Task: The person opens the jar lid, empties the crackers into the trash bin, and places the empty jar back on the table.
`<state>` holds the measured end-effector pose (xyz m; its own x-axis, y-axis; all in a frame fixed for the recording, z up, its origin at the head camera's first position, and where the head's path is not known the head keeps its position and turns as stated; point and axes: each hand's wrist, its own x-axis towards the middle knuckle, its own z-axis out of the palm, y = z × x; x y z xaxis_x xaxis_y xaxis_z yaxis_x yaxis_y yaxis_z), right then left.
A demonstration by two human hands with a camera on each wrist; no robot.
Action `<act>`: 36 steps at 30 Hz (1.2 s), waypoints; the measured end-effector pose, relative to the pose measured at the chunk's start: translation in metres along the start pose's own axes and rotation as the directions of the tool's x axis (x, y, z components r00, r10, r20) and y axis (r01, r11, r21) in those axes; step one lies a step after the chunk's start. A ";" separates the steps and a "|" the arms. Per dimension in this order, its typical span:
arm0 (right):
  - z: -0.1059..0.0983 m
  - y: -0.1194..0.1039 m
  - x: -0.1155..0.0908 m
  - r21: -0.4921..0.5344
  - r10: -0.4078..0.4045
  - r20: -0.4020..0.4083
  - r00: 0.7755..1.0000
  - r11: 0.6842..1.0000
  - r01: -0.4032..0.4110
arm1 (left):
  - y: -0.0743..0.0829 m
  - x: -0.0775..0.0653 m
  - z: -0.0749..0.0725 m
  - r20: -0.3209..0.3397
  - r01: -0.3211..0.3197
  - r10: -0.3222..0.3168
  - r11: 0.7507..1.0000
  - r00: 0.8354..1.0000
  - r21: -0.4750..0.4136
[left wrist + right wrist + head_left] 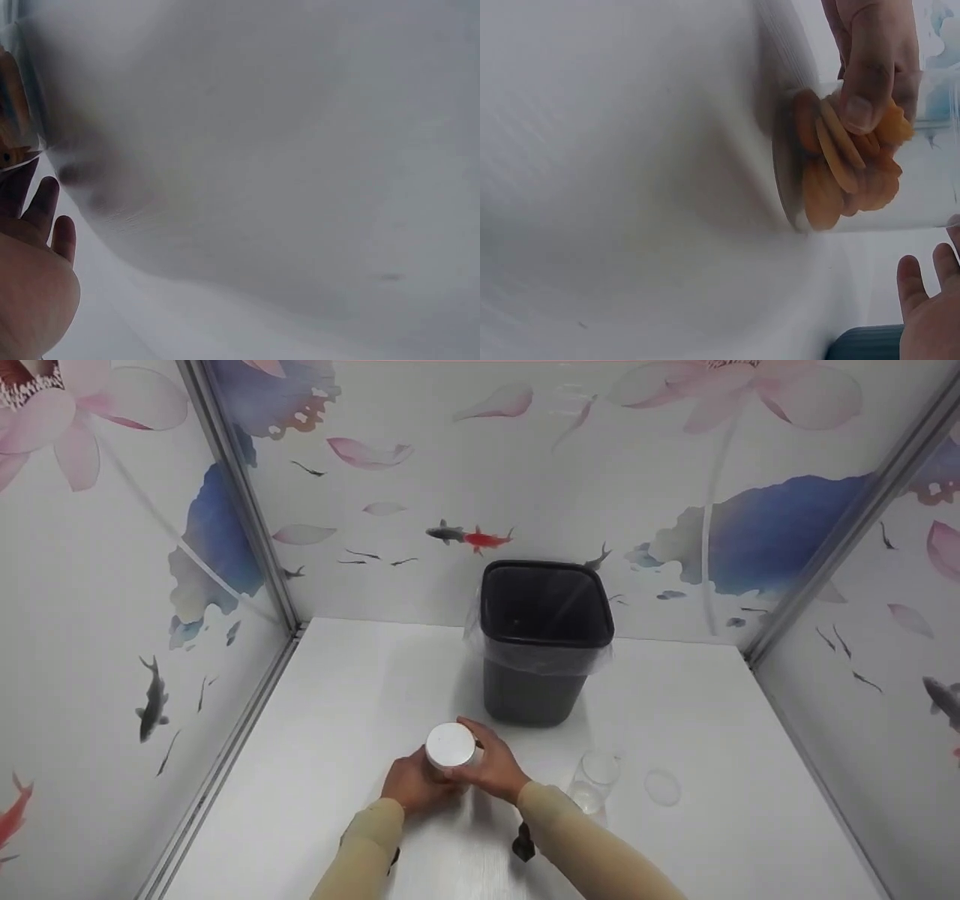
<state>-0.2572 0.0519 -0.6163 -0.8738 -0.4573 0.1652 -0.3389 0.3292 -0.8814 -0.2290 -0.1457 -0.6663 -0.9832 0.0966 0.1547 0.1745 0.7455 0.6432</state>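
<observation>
Both hands are at a clear jar (934, 180) with a white lid (450, 744), just in front of the bin. My left hand (416, 787) holds the jar's lower body, its thumb (859, 105) lying across the clear wall in the right wrist view. Higher up, my right hand (491, 765) grips the white lid from the side, fingers behind and thumb in front. Inside the jar, orange-brown snack pieces (836, 165), some flat and oval, fill the bottom part. The left wrist view catches only the jar's edge and part of my left hand (37, 285).
A dark grey bin (532, 690) with a clear plastic liner (544, 660) stands behind the hands against the back wall. Right of my right forearm are a clear cup (592, 784) and a thin clear disc (663, 787) on the white table (352, 682). Printed panels enclose three sides.
</observation>
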 end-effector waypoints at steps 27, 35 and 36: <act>-0.015 -0.016 0.014 0.066 0.027 0.021 0.999 0.997 -0.028 | 0.002 0.002 -0.003 0.037 0.005 -0.005 1.000 0.999 0.009; -0.028 -0.006 0.004 0.052 0.078 -0.111 0.991 0.996 -0.072 | 0.006 0.001 -0.006 0.035 -0.002 0.002 1.000 0.999 0.009; -0.029 -0.005 0.003 0.055 0.080 -0.131 0.988 0.996 -0.074 | 0.006 0.001 -0.006 0.040 0.005 -0.005 1.000 0.999 0.009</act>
<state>-0.2682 0.0733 -0.5988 -0.9363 -0.3172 0.1506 -0.2542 0.3163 -0.9140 -0.2283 -0.1454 -0.6579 -0.9855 0.1192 0.1209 0.1691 0.7521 0.6370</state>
